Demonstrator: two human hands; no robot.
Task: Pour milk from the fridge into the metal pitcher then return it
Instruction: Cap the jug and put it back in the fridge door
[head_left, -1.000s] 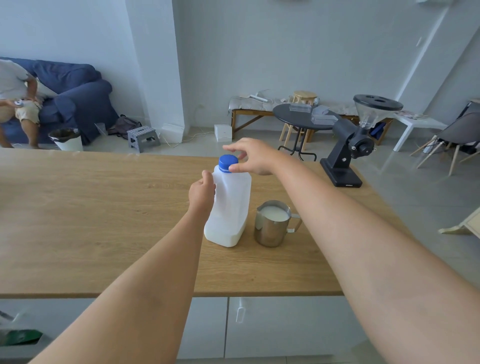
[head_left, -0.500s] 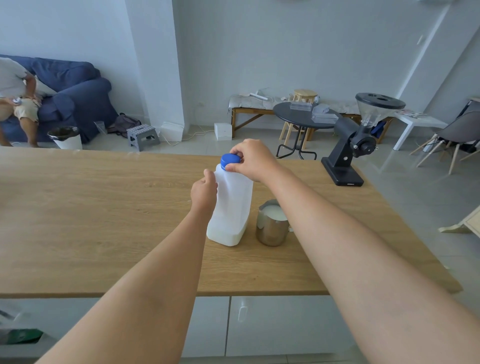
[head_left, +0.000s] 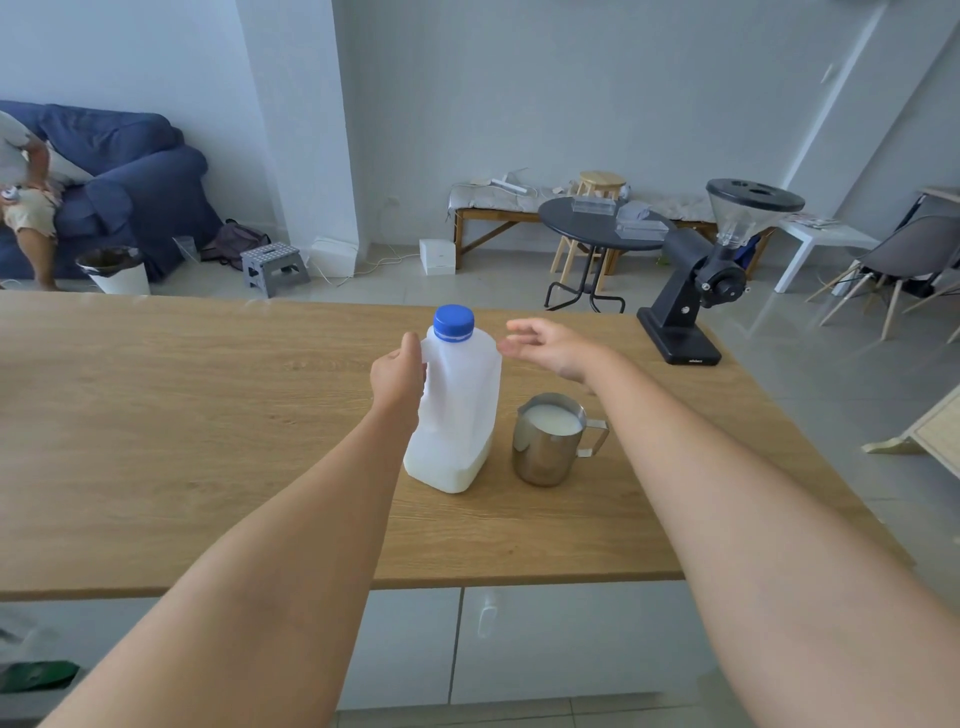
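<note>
A white plastic milk jug (head_left: 460, 410) with a blue cap (head_left: 453, 322) stands upright on the wooden counter (head_left: 182, 426); only its bottom part holds milk. My left hand (head_left: 397, 376) grips the jug's handle side. Right beside the jug stands the metal pitcher (head_left: 550, 441), filled with milk, its handle pointing right. My right hand (head_left: 553, 345) hovers open just right of the cap, fingers spread, touching nothing.
A black coffee grinder (head_left: 696, 291) stands at the counter's far right corner. White cabinet doors (head_left: 545, 639) sit below the front edge. Beyond the counter are a round black table (head_left: 597, 228), a bench, chairs, and a person on a blue sofa (head_left: 119, 176).
My right hand was on the blue cap, twisting it; it has now let go and moved to the right of it, fingers open. My left hand keeps its hold.
</note>
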